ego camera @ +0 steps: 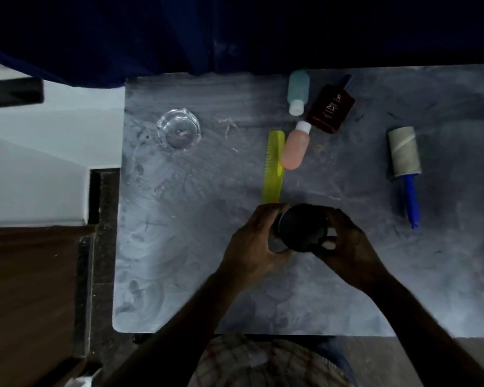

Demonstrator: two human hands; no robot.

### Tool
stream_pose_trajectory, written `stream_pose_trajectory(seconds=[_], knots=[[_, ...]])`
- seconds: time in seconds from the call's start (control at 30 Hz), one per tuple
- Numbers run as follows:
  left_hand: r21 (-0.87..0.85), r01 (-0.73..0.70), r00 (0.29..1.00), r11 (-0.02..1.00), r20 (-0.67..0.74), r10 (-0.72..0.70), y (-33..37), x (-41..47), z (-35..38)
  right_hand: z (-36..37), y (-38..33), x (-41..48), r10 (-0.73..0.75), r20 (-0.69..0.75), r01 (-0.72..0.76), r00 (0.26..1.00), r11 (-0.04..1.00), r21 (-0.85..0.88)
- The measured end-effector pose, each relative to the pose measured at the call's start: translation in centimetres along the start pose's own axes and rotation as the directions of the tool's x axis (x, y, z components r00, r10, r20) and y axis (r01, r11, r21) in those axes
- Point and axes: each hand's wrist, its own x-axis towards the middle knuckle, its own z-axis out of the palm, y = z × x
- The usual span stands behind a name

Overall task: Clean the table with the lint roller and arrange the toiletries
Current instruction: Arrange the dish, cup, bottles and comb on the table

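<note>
A round black jar point(302, 227) sits between both hands just above the grey table point(196, 247). My left hand point(253, 247) grips its left side and my right hand point(347, 247) grips its right side. Behind it lie a yellow-green comb point(274, 166), a pink bottle point(295, 148), a light blue bottle point(298, 90) and a dark brown box point(331, 107). The lint roller point(404, 155), with a blue handle, lies on the table at the right, away from both hands. Small tufts of lint point(228, 124) lie near the table's middle back.
A clear glass dish point(179, 128) stands at the table's back left. A dark blue curtain point(235, 32) hangs behind the table. To the left are a white surface and a brown wooden panel point(28, 297). The table's front edge is near my body.
</note>
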Motion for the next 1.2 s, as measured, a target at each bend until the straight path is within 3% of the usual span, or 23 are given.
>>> stream_pose_trajectory(seconds=[0.1,0.27,0.4,0.57,0.77,1.2], knots=[[-0.008,0.014,0.998,1.000,-0.053,-0.015,0.3,-0.5,-1.2,-0.4,-2.4,-0.3,-0.058,-0.002,0.058,0.998,0.998,-0.009],[-0.096,0.081,0.968,0.992,-0.231,-0.102,0.5,-1.8,-5.3,0.1,-7.0,1.7,-0.118,0.045,0.107,0.992,0.975,0.194],[-0.155,0.132,0.896,0.979,-0.404,-0.185,-0.7,-2.3,-8.8,3.1,-10.4,5.1,-0.158,0.089,0.123,0.983,0.941,0.316],[-0.199,0.217,0.778,0.956,-0.555,-0.292,-4.3,-1.9,-11.0,8.2,-13.1,9.9,-0.224,0.169,0.181,0.960,0.955,0.236],[-0.263,0.250,0.709,0.932,-0.605,-0.361,-7.1,-1.1,-11.4,11.6,-14.5,12.4,-0.234,0.224,0.203,0.946,0.967,0.156],[-0.292,0.303,0.628,0.907,-0.655,-0.421,-8.9,-1.6,-10.5,13.7,-15.7,13.6,-0.209,0.241,0.189,0.948,0.977,0.103]])
